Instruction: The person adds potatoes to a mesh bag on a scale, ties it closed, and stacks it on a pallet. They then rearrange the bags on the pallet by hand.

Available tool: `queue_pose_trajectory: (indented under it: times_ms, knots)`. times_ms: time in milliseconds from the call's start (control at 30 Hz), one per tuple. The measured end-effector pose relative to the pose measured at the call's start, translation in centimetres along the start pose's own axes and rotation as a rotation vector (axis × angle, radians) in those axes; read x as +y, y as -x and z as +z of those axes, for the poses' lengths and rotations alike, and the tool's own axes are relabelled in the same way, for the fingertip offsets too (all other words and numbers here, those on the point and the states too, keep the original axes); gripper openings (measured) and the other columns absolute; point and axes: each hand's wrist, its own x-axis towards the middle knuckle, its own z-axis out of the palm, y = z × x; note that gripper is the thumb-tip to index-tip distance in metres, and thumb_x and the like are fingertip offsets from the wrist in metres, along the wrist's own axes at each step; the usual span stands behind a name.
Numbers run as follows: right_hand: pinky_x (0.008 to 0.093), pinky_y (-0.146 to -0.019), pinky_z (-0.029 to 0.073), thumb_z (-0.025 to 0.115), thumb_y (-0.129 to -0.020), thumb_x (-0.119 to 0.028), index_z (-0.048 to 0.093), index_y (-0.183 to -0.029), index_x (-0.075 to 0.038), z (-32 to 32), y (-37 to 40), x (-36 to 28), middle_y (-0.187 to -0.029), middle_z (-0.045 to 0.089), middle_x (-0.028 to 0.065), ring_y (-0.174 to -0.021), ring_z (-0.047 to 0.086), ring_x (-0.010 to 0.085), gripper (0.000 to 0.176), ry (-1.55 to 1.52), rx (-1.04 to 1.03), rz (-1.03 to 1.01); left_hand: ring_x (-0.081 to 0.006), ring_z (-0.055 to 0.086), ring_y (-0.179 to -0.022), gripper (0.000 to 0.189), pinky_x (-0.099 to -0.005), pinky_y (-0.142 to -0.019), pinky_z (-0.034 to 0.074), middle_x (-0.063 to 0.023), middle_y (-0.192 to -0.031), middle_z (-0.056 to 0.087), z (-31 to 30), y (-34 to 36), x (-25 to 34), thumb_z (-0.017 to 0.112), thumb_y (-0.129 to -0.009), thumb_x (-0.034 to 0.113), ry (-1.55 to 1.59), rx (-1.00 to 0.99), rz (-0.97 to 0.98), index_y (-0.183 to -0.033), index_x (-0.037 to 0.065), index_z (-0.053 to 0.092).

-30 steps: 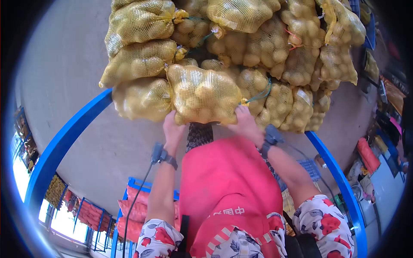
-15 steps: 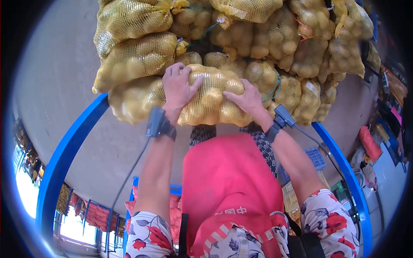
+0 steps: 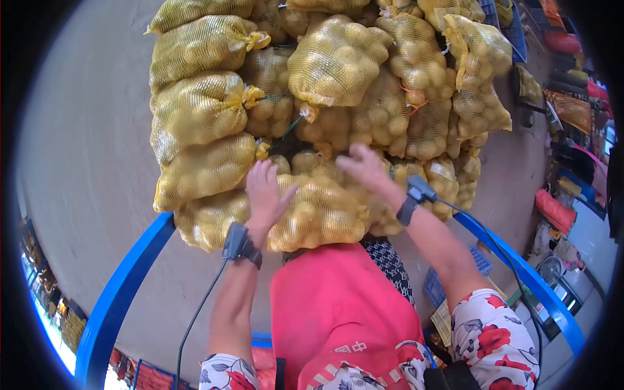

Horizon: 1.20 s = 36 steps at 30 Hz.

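Potato sack (image 3: 318,218) is seen at the near edge of the pile (image 3: 341,62), thumbs spread from fingers on left hand (image 3: 264,196) and blurred right hand (image 3: 368,170), steadiness best ensured by even, flat-palmed pressure.

The apron bore white Chinese characters (image 3: 349,347), of which 中 and 国 could be read, 中 standing to the right of 国 in the head view; anything beyond 国 was lost in a fold. The trousers (image 3: 390,268) carried a repeated white letter-like print, too small to make out. A pale label (image 3: 442,170) on a sack (image 3: 437,182) was unreadable too.
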Motion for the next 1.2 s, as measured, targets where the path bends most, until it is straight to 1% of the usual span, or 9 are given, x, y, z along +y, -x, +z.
queue_pose_trajectory:
  times_ms: [100,200,267,367,467,600,767,933,1200]
  knots:
    - [0.0358,-0.09,0.042,0.069,-0.072,-0.052,0.045,-0.121,0.012,-5.4,-8.6,-1.5,-0.119,0.054,0.0222,-0.107,0.053,0.0261,0.083,-0.318,0.366,0.025,-0.0331,0.045,-0.117,0.067,-0.0406,-0.098,0.036,-0.0183,-0.122,0.048,-0.6,-8.9,-0.3,0.067,-0.078,0.044,0.524,0.023,-0.323,-0.121,-0.002,0.044]
    - [0.0388,-0.098,0.037,0.071,-0.069,-0.057,0.036,-0.128,0.014,-7.8,-17.3,-1.3,-0.128,0.046,0.0249,-0.119,0.045,0.0314,0.098,-0.476,0.265,0.012,-0.028,0.05,-0.11,0.074,-0.0331,-0.09,0.04,-0.0148,-0.118,0.053,0.1,-19.2,0.1,0.071,-0.073,0.05,0.996,-0.033,-0.729,-0.122,-0.001,0.049]
    - [0.0416,-0.097,0.038,0.078,-0.065,-0.05,0.022,-0.133,0.013,-6.9,-19.2,-3.0,-0.134,0.039,0.024,-0.117,0.045,0.0305,0.108,-0.746,0.205,0.056,-0.0266,0.049,-0.114,0.078,-0.0425,-0.092,0.039,-0.0161,-0.117,0.055,1.8,-23.6,0.3,0.071,-0.072,0.052,1.061,-0.267,-0.923,-0.122,-0.004,0.049]
    - [0.0414,-0.091,0.047,0.086,-0.058,-0.031,0.019,-0.13,0.01,-5.6,-20.0,-2.8,-0.128,0.041,0.0235,-0.113,0.049,0.0291,0.107,-0.915,0.275,0.07,-0.024,0.065,-0.08,0.061,-0.0373,-0.065,0.056,-0.0151,-0.099,0.063,5.8,-24.3,1.8,0.084,-0.066,0.018,1.396,-0.059,-0.718,-0.11,-0.01,0.053]
    - [0.0412,-0.088,0.049,0.086,-0.058,-0.027,0.02,-0.13,0.009,-4.4,-20.1,-1.9,-0.128,0.041,0.0235,-0.11,0.051,0.0295,0.104,-1.012,0.461,0.091,-0.0247,0.066,-0.077,0.04,-0.0411,-0.063,0.057,-0.0128,-0.092,0.065,6.6,-24.1,0.8,0.077,-0.074,0.014,1.546,-0.142,-0.762,-0.102,-0.006,0.057]
    - [0.0357,-0.072,0.053,0.082,-0.06,-0.017,0.056,-0.102,0.009,-6.1,-14.6,-4.3,-0.1,0.063,0.0182,-0.084,0.063,0.0236,0.056,-0.828,0.521,0.018,-0.0215,0.065,-0.073,0.029,-0.034,-0.067,0.056,-0.0137,-0.091,0.065,4.3,-22.3,3.5,0.073,-0.075,0.007,1.256,-0.025,-0.659,-0.095,-0.009,0.059]
    - [0.0274,-0.067,0.053,0.073,-0.072,-0.015,0.061,-0.098,0.008,-9.5,-2.1,-1.1,-0.092,0.065,0.0118,-0.077,0.064,0.0153,0.036,-1.011,0.361,-0.267,-0.019,0.064,-0.074,0.034,-0.0297,-0.065,0.055,-0.0145,-0.089,0.064,-3.7,-12.9,14.0,0.072,-0.072,0.005,1.173,-0.082,-0.438,-0.098,-0.006,0.054]
    - [0.0287,-0.071,0.053,0.072,-0.072,-0.015,0.057,-0.101,0.009,-11.4,13.2,8.2,-0.094,0.063,0.0129,-0.078,0.062,0.0165,0.041,-1.02,0.41,-0.065,-0.0151,0.059,-0.084,0.043,-0.0277,-0.075,0.049,-0.0079,-0.095,0.061,-2.7,-1.2,23.4,0.073,-0.069,0.01,1.05,-0.207,-0.361,-0.105,-0.002,0.052]
    - [0.0293,-0.078,0.05,0.07,-0.077,-0.017,0.053,-0.108,0.006,-4.8,26.1,16.3,-0.1,0.06,0.0104,-0.084,0.059,0.0163,0.043,-1.279,0.638,0.237,-0.021,0.054,-0.089,0.052,-0.0312,-0.081,0.045,-0.0114,-0.095,0.054,0.8,2.0,27.5,0.07,-0.063,0.007,0.833,-0.46,0.028,-0.109,-0.004,0.048]
